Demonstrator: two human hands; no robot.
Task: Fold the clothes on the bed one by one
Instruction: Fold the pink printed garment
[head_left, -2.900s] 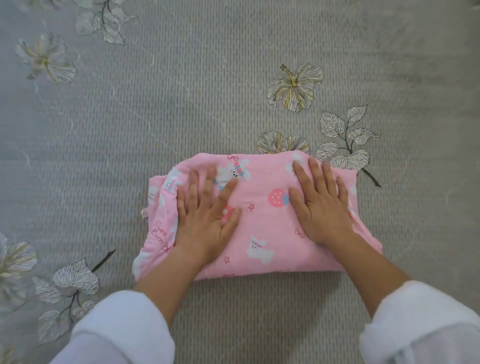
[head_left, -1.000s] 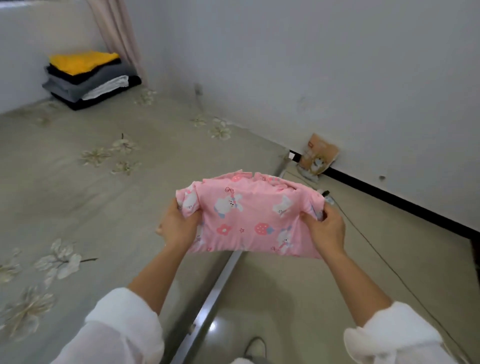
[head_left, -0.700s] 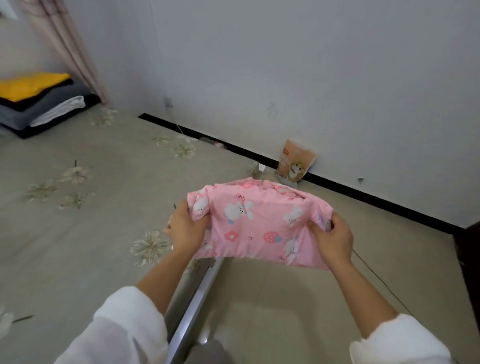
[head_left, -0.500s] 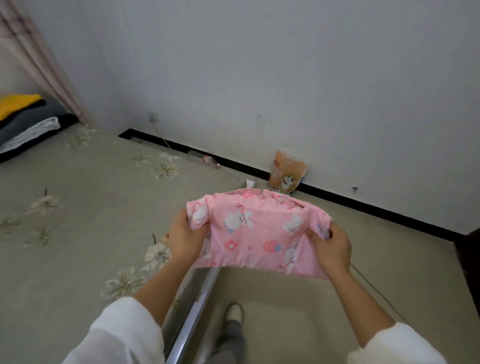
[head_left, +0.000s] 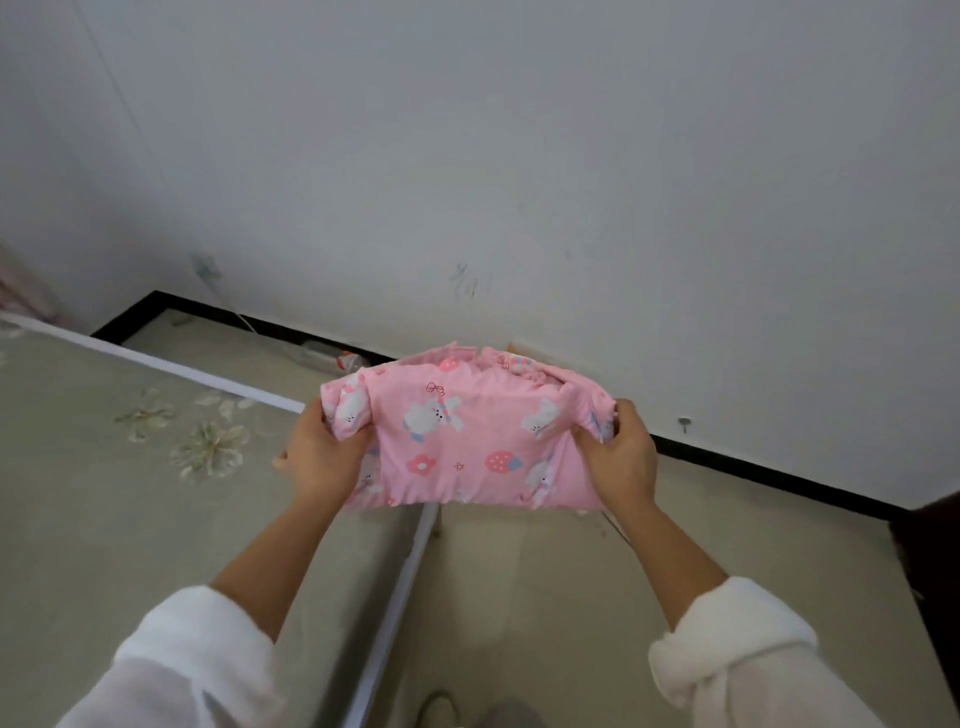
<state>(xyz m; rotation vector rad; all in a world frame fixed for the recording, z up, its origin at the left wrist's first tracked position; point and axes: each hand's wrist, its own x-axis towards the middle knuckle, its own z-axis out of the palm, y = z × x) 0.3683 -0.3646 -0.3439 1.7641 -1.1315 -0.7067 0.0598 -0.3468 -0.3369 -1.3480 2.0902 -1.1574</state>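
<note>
Lifted off the bed (head_left: 104, 519) since earlier, the folded pink garment (head_left: 462, 441) hangs over its edge, left hand (head_left: 319, 457) and right hand (head_left: 621, 454) gripping its two ends

The bed (head_left: 104, 519) spreads below and to the left of my left fingers (head_left: 311, 423), its beige cover printed with pale flowers (head_left: 208, 449). Its pale edge rail (head_left: 400, 587) runs from under those fingers back toward me. Below my right fingers (head_left: 626, 415) lies the tan floor (head_left: 545, 597), with a thin cable (head_left: 615, 527) on it just beneath them. Beyond my left fingers, by the black baseboard (head_left: 779, 473), a small blurred object (head_left: 332, 357) lies on the floor.
</note>
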